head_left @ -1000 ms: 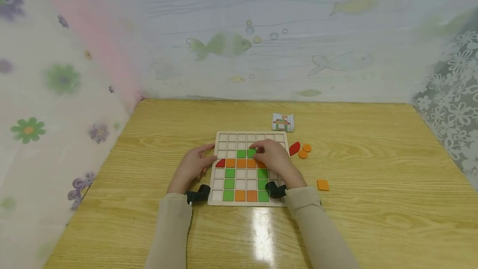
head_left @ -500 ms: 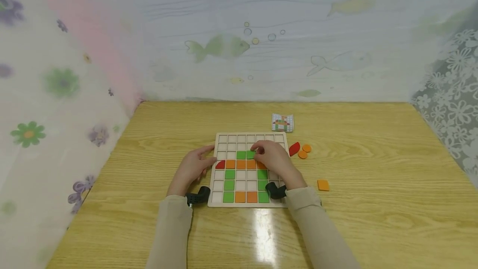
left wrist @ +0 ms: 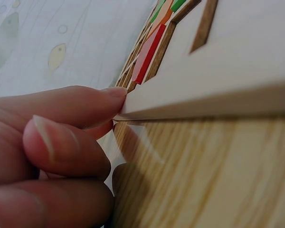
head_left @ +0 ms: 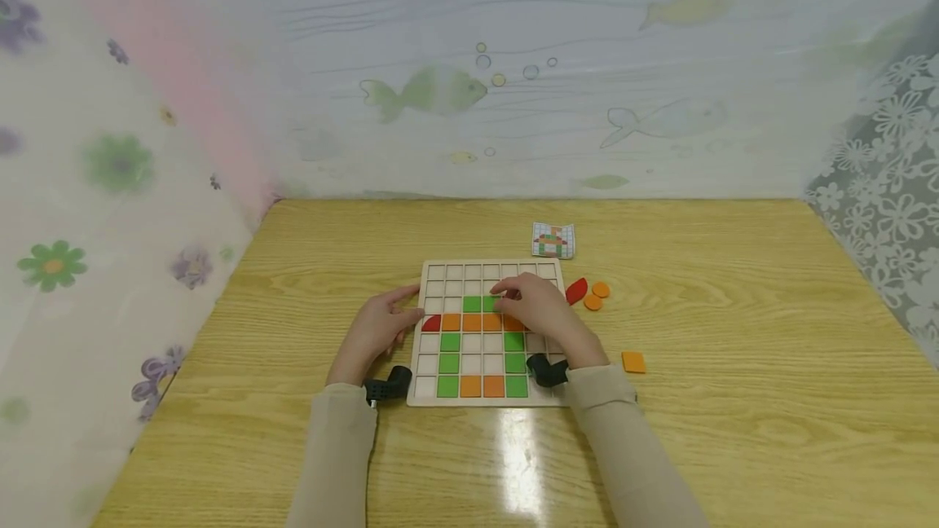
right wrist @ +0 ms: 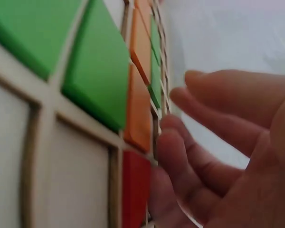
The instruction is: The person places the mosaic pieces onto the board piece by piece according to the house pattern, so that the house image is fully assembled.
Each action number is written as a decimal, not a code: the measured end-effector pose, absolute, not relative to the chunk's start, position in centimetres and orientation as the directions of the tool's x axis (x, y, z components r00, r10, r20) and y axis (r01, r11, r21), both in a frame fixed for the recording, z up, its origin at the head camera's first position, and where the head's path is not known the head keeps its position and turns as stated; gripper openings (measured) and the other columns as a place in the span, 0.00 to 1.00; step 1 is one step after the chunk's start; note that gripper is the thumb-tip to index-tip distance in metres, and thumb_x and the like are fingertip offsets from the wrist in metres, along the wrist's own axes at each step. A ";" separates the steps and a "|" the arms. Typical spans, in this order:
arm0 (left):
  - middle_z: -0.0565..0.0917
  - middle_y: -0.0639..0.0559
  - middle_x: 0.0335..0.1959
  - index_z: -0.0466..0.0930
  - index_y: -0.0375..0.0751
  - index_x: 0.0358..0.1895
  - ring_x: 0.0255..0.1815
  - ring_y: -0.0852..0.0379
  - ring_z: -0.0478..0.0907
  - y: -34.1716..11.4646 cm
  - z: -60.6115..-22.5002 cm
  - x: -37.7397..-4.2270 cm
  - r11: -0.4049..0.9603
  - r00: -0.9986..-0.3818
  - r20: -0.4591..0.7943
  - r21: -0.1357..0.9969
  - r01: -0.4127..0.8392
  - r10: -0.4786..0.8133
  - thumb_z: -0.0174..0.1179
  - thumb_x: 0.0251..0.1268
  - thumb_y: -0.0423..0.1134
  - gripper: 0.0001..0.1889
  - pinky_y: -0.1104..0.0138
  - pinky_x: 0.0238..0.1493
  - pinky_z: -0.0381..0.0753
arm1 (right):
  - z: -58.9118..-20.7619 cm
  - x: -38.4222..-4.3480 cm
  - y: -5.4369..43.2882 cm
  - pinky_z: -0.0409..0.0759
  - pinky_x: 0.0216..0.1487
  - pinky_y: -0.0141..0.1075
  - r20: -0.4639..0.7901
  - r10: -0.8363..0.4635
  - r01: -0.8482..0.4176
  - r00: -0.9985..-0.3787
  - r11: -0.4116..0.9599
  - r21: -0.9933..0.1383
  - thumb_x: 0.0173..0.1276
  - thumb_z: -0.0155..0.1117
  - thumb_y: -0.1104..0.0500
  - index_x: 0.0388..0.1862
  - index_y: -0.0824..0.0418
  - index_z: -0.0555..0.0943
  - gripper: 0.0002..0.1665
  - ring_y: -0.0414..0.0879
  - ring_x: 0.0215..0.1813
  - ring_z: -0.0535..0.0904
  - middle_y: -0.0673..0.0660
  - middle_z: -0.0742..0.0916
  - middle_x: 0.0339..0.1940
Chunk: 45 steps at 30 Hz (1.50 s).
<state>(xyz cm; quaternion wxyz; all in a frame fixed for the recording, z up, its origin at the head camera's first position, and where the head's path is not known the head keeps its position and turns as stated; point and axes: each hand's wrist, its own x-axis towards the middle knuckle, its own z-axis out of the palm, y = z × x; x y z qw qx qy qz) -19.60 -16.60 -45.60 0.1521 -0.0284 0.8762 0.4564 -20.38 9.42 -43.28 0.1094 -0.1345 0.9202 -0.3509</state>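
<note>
A wooden grid board [head_left: 424, 357] lies on the table, its cells partly filled with green, orange and red tiles. My left hand [head_left: 374, 328] is at its left side, thumb and index fingertips against the edge. In the left wrist view, a fingertip meets the edge beside a red tile [left wrist: 148, 54], with other fingers bent. My right hand [head_left: 543, 310] hovers over the board's right half, fingertips beside a green square tile [head_left: 491, 303]. The right wrist view shows its fingers spread apart, no tile between them, above orange [right wrist: 140, 107] and red tiles [right wrist: 135, 190].
A small printed pattern card [head_left: 553, 240] lies behind the board. To its right are a loose red leaf-shaped pair or piece [head_left: 576, 291], two orange discs [head_left: 601, 290] and an orange square tile [head_left: 634, 362]. A patterned wall [head_left: 440, 173] rises at the table's far edge.
My right fingertips have come slightly away from the green square tile, which now lies in the row beside another green one. My left hand has stayed at the board's edge.
</note>
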 end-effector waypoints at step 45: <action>0.70 0.49 0.10 0.67 0.67 0.59 0.07 0.57 0.62 -16.7 -45.5 -19.5 0.575 -0.949 -0.296 0.797 -0.185 0.105 0.57 0.58 0.50 0.24 0.64 0.09 0.66 | -43.4 -20.8 19.6 0.70 0.40 0.40 -0.104 -0.091 0.024 -0.990 0.626 -0.779 0.67 0.51 0.49 0.52 0.56 0.76 0.19 0.50 0.40 0.72 0.58 0.80 0.40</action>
